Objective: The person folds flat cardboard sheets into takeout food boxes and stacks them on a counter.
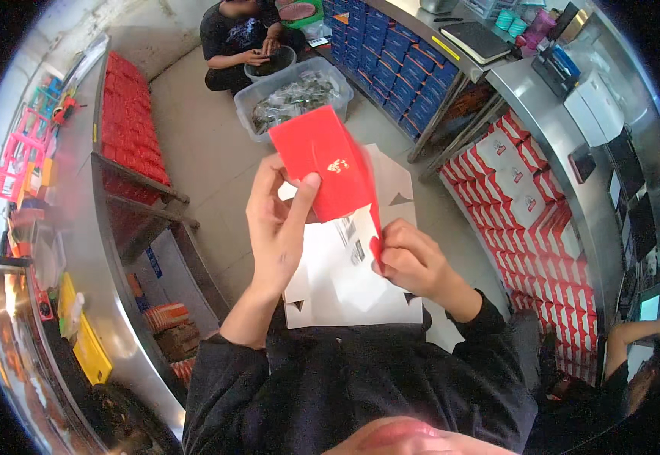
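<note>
Here I am, left hand (278, 231) at 7 o'clock of the red carton (319, 155), thumb pressed flat on its face and the other fingers tucked round its edge, so that side is clamped. Over at 4 to 5 o'clock, my right hand (415, 262) has its fingers bunched together on a narrow red edge, pinching it just above my lap. Between the two grips, a pale printed flap (354, 227) pokes out at 6 o'clock, and the carton's right side is blurred. Danger spots, then: if the right fingers pull while that left thumb bears down, the panel could crease or tear along its edge; if the thumb eases, the carton could swing loose, as it hangs in the air on these two grips alone. Right below, at 6 o'clock, lies a white sheet (334, 299); a dropped wrist could bend it or nudge it off my lap. Farther out, a clear tub (345, 92) of bagged items stands near 12, a seated co-worker (237, 42) at 11, blue boxes (383, 61) at 1, red-and-white boxes (527, 208) at 3 to 4, and a metal surface (91, 227) at 9.
</note>
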Demonstrator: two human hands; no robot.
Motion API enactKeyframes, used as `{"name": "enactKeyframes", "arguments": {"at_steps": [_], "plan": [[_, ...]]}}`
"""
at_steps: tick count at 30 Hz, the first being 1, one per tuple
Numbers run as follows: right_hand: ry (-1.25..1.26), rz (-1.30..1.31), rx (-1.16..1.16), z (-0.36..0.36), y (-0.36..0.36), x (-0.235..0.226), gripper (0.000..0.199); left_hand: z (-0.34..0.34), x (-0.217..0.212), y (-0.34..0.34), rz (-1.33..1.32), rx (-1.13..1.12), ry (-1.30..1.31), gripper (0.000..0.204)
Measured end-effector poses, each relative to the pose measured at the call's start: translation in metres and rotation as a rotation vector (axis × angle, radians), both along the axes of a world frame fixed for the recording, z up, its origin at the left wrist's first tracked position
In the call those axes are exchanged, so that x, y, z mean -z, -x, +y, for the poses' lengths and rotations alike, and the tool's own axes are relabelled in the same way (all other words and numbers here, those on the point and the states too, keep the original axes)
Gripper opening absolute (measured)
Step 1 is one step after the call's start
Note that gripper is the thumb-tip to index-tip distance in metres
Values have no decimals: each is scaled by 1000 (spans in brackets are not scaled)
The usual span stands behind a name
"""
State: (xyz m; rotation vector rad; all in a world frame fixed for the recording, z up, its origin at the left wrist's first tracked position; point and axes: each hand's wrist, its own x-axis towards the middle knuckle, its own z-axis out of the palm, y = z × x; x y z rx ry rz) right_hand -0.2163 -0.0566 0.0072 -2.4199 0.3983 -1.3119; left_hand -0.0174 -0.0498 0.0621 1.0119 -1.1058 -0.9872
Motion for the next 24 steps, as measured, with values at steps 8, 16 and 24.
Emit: {"name": "enactKeyframes", "arguments": {"at_steps": [8,16,24], "plan": [[-317,231,190,7,4,-41,30,20,52,10,-374,165,91,28],[-672,-134,155,13,35,-27,26,21,55,-10,-272,601,-470,33],[-174,79,724,-15,14,-30,26,43,110,-60,-1528,-319,797,29]]}}
